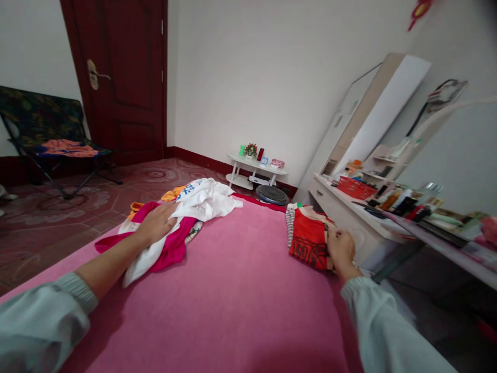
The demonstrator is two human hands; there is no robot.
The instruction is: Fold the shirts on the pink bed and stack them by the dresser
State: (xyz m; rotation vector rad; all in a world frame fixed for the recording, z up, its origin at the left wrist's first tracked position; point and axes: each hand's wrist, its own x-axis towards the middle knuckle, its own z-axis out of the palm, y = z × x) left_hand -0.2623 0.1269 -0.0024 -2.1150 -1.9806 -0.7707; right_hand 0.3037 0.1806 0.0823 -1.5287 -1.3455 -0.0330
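Observation:
A heap of loose clothes (194, 207), white, magenta and orange, lies at the far left of the pink bed (240, 290). My left hand (157, 223) rests on top of the magenta piece with its fingers curled down into the cloth. At the bed's right edge sits a small stack of folded clothes, topped by a red patterned garment (308, 238) over a striped one. My right hand (340, 248) presses on the right side of that red garment, fingers bent against it.
A white dresser (349, 212) crowded with bottles and a red basket stands right of the bed. A low white table (256, 168) and a round black object (272, 195) sit by the far wall. A folding chair (46, 134) and a dark red door (124, 77) are at left.

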